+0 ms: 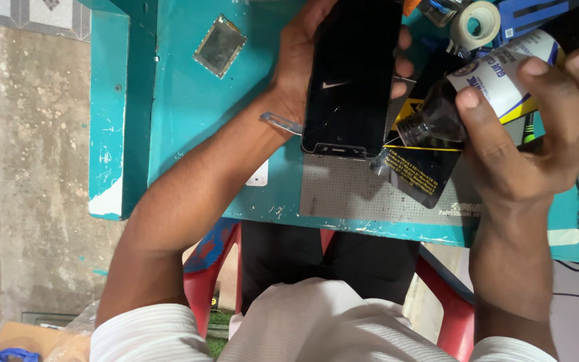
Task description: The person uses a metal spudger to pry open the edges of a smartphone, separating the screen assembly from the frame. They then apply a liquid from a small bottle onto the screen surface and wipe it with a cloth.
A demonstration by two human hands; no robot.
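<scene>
My left hand (296, 64) grips a black smartphone (353, 74) by its sides, screen up, with a cracked glass face, over the teal table (175, 100). My right hand (544, 127) holds a dark bottle with a white label (497, 74), tilted so its threaded neck (413, 131) points toward the phone's lower right corner. The bottle's neck is just beside the phone edge, apart from it.
A grey work mat (350, 194) lies under the phone, with a flat black battery-like pack (423, 171) on it. A small metal-framed square part (219, 45) lies at left, metal tweezers (279, 122) near my wrist, a tape roll (475, 23) at the back.
</scene>
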